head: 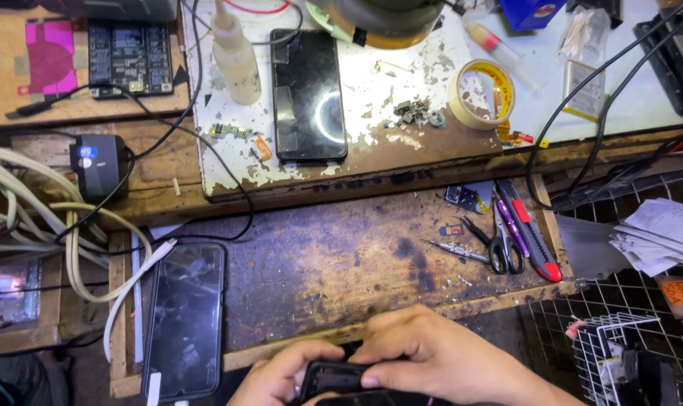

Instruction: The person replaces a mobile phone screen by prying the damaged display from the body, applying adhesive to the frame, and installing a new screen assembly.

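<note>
Phone (340,380), dark, sits at the counter's (319,263) near edge, clamped between both hands. Left hand (281,376) curls around its left end; right hand (431,353) lies knuckles-up over the top, fingers pressing down. Second phone (184,319) lies flat at the near left corner, a third (308,94) on the chipped white board behind. Tape roll (480,94) far right; scissors (503,240) and red cutter (533,237) at right edge. Surface is worn, stained wood.

Bright light falls from above the upper phone (308,94), whose dark glass shows a ring-shaped glare; edges bend slightly, corners dimmer.
</note>
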